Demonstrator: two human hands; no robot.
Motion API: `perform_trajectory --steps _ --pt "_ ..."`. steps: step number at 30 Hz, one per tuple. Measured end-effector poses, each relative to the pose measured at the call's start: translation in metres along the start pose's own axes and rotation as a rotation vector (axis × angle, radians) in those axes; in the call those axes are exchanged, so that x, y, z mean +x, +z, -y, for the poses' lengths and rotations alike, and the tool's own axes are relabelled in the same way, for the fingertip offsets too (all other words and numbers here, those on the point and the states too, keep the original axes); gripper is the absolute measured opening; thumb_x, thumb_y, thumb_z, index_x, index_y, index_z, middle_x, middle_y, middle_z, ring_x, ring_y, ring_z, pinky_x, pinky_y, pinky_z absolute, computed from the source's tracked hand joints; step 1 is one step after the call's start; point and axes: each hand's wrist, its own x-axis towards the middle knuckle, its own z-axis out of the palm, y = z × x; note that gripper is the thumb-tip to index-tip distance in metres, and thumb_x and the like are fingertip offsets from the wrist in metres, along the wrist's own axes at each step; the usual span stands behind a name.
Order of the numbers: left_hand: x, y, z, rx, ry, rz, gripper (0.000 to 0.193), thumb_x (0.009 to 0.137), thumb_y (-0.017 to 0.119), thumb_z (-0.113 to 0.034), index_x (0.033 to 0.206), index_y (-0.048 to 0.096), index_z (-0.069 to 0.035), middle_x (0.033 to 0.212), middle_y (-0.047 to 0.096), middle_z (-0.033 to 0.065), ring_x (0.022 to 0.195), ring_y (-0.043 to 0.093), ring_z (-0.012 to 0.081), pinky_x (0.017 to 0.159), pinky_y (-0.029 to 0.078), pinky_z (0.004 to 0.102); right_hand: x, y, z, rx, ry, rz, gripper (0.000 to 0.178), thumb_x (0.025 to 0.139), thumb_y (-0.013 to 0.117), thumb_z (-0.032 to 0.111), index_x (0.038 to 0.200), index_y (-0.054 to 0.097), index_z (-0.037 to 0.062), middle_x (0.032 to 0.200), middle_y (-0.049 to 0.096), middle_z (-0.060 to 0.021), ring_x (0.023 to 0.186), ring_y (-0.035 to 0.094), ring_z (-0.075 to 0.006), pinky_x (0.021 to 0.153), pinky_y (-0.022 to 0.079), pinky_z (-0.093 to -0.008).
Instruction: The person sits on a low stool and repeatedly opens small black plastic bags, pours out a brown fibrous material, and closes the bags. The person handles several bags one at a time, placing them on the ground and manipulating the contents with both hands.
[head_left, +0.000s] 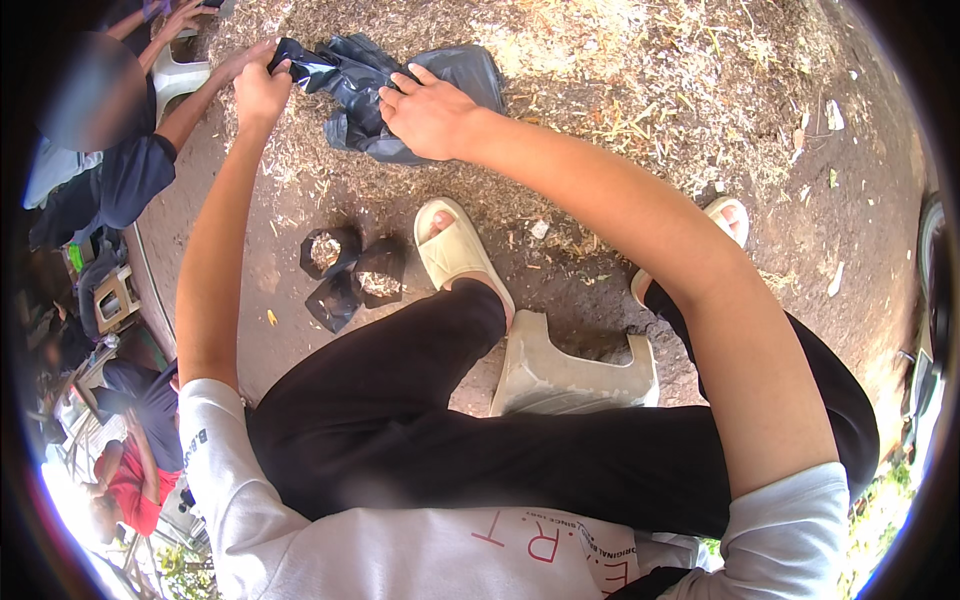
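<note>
My left hand (262, 95) is closed on one end of a black plastic bag (305, 66) at the far left of the pile. Part of a bunched heap of black plastic bags (465, 75) lies under my right hand (428, 115), which rests on it palm down with fingers spread. Right beside my left hand is a co-worker's hand (245, 62), reaching in from the left; whether it touches the plastic I cannot tell. Nearer to me stand small black grow bags (378, 262), at least two holding a pale, chaffy mix.
Dry, straw-like chaff (620, 90) covers the ground ahead. A beige plastic stool (570, 375) stands between my legs, near my cream sandals (455, 245). People sit along the left, one in a dark sleeve (135, 180) close by a white stool (180, 75).
</note>
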Motion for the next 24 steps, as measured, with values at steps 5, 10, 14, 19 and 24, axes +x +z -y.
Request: perform_trajectory --steps 5,10,14,19,24 --pt "0.005 0.000 0.002 0.038 -0.036 -0.111 0.037 0.092 0.067 -0.024 0.125 0.071 -0.007 0.104 0.071 0.0298 0.104 0.068 0.0484 0.095 0.051 0.0495 0.002 -0.004 0.000 0.014 -0.005 0.014 0.047 0.095 0.049 0.011 0.138 0.057 -0.0051 0.152 0.050 -0.0202 0.145 0.042 -0.0373 0.124 0.027 -0.0526" --pt "0.019 -0.030 0.029 0.071 -0.195 -0.188 0.036 0.092 0.068 -0.029 0.114 0.070 -0.001 0.102 0.074 0.0263 0.096 0.072 0.0441 0.090 0.053 0.0478 0.001 -0.007 0.005 0.027 -0.002 0.028 0.047 0.095 0.049 0.011 0.139 0.057 -0.0052 0.154 0.049 -0.0201 0.146 0.041 -0.0370 0.124 0.027 -0.0530" --pt "0.004 -0.041 0.001 -0.205 -0.261 -0.118 0.026 0.099 0.069 -0.023 0.101 0.069 0.003 0.090 0.076 0.0130 0.078 0.075 0.0238 0.073 0.055 0.0309 0.000 -0.013 0.001 0.100 0.045 0.090 0.053 0.094 0.052 0.009 0.146 0.052 -0.0003 0.159 0.043 -0.0170 0.150 0.036 -0.0345 0.126 0.023 -0.0534" --pt "-0.011 -0.073 -0.052 -1.079 -0.217 0.074 0.017 0.104 0.061 -0.013 0.107 0.064 0.003 0.107 0.073 0.0107 0.087 0.074 0.0235 0.070 0.058 0.0290 -0.004 -0.061 -0.025 0.551 0.176 -0.002 0.059 0.094 0.060 0.015 0.151 0.047 0.0061 0.159 0.042 -0.0186 0.150 0.036 -0.0337 0.126 0.025 -0.0490" --pt "-0.043 -0.157 -0.136 -1.421 0.074 0.267 0.017 0.105 0.057 -0.010 0.114 0.065 0.002 0.114 0.072 0.0111 0.097 0.073 0.0263 0.085 0.062 0.0370 -0.020 -0.171 -0.068 1.431 0.495 -0.122 0.073 0.097 0.064 0.053 0.146 0.051 0.0012 0.142 0.058 -0.0225 0.132 0.056 -0.0339 0.113 0.043 -0.0481"
